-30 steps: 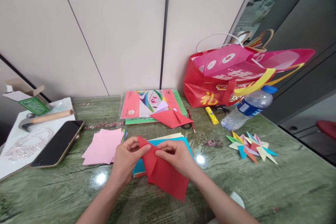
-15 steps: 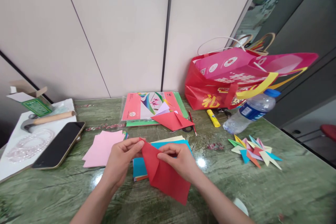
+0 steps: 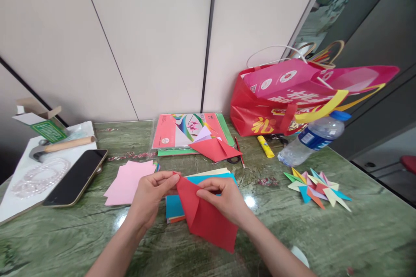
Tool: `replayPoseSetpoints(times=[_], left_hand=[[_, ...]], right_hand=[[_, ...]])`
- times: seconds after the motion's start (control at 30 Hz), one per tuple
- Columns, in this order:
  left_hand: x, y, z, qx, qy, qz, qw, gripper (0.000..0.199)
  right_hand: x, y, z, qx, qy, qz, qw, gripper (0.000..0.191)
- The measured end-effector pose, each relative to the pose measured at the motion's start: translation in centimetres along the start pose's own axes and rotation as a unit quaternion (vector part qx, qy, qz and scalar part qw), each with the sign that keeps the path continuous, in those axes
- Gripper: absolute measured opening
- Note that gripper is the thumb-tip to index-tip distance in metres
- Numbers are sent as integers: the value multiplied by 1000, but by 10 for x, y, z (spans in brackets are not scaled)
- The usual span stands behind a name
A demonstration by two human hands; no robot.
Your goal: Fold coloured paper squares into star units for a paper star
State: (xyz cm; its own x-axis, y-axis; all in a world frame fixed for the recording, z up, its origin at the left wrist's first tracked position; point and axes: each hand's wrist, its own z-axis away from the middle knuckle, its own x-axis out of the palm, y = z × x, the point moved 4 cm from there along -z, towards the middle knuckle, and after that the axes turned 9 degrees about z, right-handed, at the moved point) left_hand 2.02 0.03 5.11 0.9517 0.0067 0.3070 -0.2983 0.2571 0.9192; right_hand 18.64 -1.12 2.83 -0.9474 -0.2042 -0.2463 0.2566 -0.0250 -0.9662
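A red sheet of paper (image 3: 212,220), partly folded along its left side, is held up between both hands. My left hand (image 3: 155,190) pinches its upper left corner between thumb and fingers. My right hand (image 3: 224,197) grips the top edge, thumb on the near face and fingers behind. Behind and below the sheet lies a stack of blue and other coloured paper (image 3: 173,207), partly covered by the hands. Left of it is a pile of pink paper (image 3: 130,181). A folded red paper piece (image 3: 214,149) rests on a packet of coloured paper (image 3: 165,132).
Several multicoloured folded paper stars (image 3: 316,188) lie to the right. A plastic bottle (image 3: 308,140) leans near a yellow glue stick (image 3: 265,146) and a red bag (image 3: 247,108). At left are a phone (image 3: 76,177), a hammer (image 3: 65,145), beads (image 3: 42,177) and a green box (image 3: 48,130).
Both hands keep their hold on the red paper, with almost no movement. The whole view has shifted slightly, so things appear a little further right.
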Motion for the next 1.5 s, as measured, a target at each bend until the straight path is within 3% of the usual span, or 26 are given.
replayPoseSetpoints(times=[0.57,1.27,1.5], left_hand=[[-2,2,-1,15,-35,-25,999,19],[-6,7,-1,32,-9,-21,999,13],[-4,4,-1,-8,-34,-29,999,20]], right_hand=[[-4,-2,1,-18,15,26,999,15],[-5,-6,2,-24,-5,32,999,12],[-6,-6,2,-25,5,29,999,16]])
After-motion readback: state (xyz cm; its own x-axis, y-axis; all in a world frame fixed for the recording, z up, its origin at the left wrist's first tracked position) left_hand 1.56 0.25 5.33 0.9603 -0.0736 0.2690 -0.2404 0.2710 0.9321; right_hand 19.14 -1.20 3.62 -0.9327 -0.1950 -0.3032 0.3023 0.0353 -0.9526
